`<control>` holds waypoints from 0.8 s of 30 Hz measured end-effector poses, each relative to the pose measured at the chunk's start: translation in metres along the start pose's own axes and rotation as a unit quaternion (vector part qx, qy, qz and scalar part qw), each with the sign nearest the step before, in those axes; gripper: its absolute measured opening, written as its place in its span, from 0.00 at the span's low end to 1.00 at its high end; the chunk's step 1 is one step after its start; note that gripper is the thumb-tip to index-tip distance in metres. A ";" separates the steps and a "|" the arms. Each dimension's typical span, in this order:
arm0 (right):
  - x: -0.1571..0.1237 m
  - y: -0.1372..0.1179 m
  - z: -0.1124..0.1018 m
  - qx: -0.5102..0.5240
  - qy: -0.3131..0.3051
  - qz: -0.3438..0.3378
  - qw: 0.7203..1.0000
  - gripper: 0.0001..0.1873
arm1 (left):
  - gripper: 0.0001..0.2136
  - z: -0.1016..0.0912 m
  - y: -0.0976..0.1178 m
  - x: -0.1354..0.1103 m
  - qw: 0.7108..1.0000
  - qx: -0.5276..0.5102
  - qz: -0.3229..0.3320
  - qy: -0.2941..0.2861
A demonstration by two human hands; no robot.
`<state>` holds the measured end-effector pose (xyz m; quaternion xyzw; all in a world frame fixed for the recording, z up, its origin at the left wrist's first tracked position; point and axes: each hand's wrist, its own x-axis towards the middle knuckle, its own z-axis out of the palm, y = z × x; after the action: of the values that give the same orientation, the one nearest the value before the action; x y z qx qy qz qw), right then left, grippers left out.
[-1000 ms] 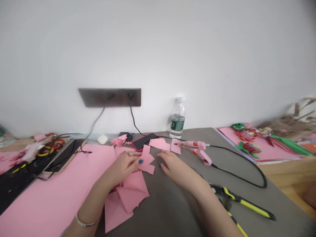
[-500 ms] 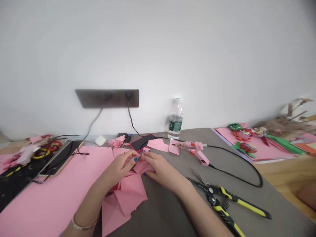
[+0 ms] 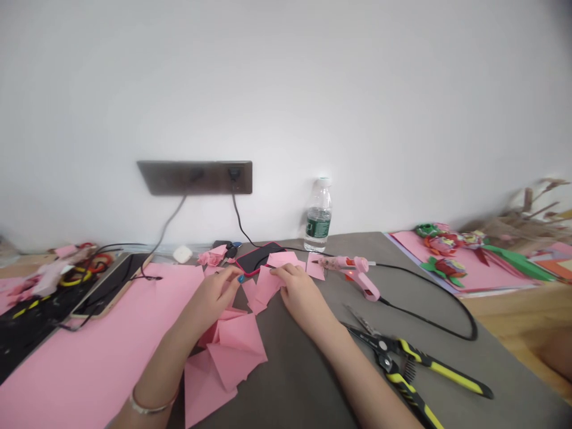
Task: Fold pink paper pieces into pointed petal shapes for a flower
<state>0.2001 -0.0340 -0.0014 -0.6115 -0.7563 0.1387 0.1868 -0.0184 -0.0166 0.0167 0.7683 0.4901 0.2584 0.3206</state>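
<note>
My left hand [image 3: 208,298] is curled, its fingers [image 3: 230,277] drawn close together at the edge of the loose pink paper pieces [image 3: 261,289], though I cannot tell whether they pinch anything. My right hand [image 3: 299,292] lies on the other side, its fingertips [image 3: 279,271] resting on top of those pieces with no clear grip. The pieces lie between my hands on a grey mat [image 3: 286,381], with folded pink paper [image 3: 232,351] just below my left hand. A phone in a red case [image 3: 257,260] and a pink glue gun [image 3: 348,268] lie beyond, yellow-and-black pliers [image 3: 406,363] to my right, and a large pink sheet [image 3: 89,351] to my left.
</note>
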 end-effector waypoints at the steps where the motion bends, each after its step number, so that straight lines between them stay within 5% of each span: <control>1: -0.001 0.000 0.000 0.006 -0.003 0.001 1.000 0.33 | 0.15 0.001 0.000 -0.001 1.000 -0.014 0.004 -0.010; 9: -0.004 0.001 0.000 0.215 -0.023 -0.066 0.974 0.31 | 0.21 0.009 -0.003 -0.006 0.980 -0.175 0.009 -0.089; 15: -0.001 0.001 0.009 0.166 0.004 -0.030 0.986 0.32 | 0.20 0.003 -0.005 -0.003 0.996 -0.088 0.021 -0.017; 19: -0.001 -0.002 0.016 0.147 -0.012 -0.024 0.989 0.38 | 0.20 0.002 -0.003 -0.002 0.998 -0.052 0.028 -0.027; 24: 0.002 -0.001 0.017 0.152 0.004 -0.027 0.988 0.35 | 0.20 0.006 -0.001 -0.001 0.992 -0.094 0.060 -0.065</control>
<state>0.1912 -0.0318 -0.0164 -0.5559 -0.7417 0.2448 0.2846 -0.0150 -0.0188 0.0120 0.7777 0.3948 0.2714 0.4070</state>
